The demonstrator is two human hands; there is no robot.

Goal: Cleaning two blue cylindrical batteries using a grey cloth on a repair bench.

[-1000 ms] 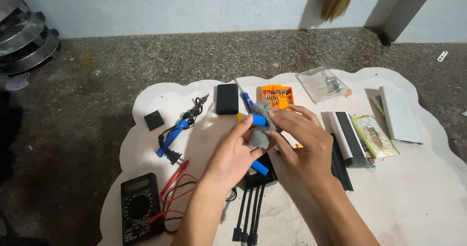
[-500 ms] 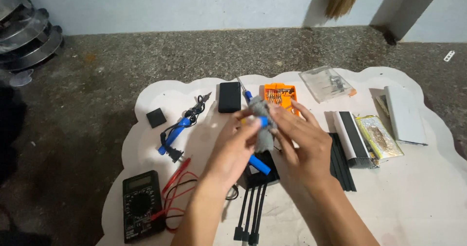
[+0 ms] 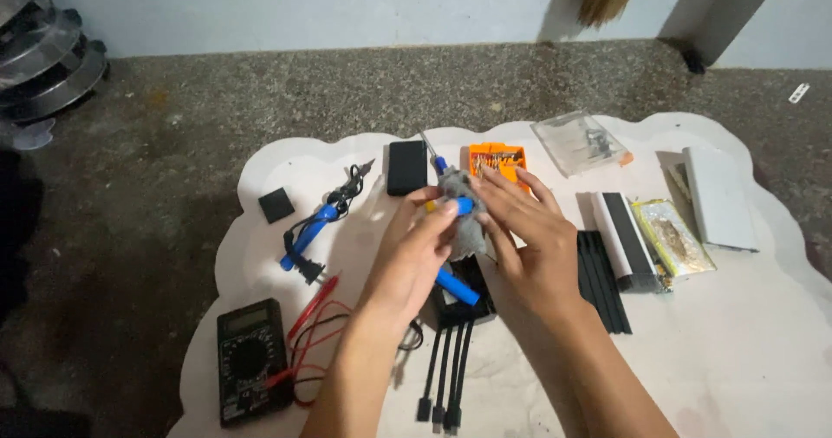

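Both hands have shifted a little toward the top of the white mat since a second ago, and the screwdriver tip now points up past the black box instead of lying lower among the fingers. Left hand (image 3: 416, 243) is closed around a blue-handled screwdriver (image 3: 440, 168) together with a crumpled grey cloth (image 3: 464, 226); its fingertips pinch the blue grip near the cloth. Right hand (image 3: 529, 239) lies against the cloth from the other side, fingers bent over it and touching it, with thumb tucked underneath. A second blue handle (image 3: 455, 285) sticks out below the hands, over a black holder with cables (image 3: 451, 351) hanging toward the near edge.

All of it sits above a scalloped white mat (image 3: 763, 351), the surface spread on a speckled grey floor (image 3: 217, 100). Just behind the hands stands an orange box of bits (image 3: 496, 156), open, and beside it a flat black box (image 3: 406, 167). Farther right lies a clear plastic packet (image 3: 581, 142) with an orange tab at its corner, tilted. Right of the hands are black strips (image 3: 602, 273), a long black-and-white box (image 3: 626, 239), a clear yellowish packet (image 3: 674, 237) with brownish contents, and a plain white flat box (image 3: 718, 197).

On the left side lie a small black square (image 3: 276, 205), a blue soldering iron (image 3: 310, 234) with a coiled black cord, and a black multimeter (image 3: 250, 360) with red and black leads (image 3: 312, 334) looped next to it.
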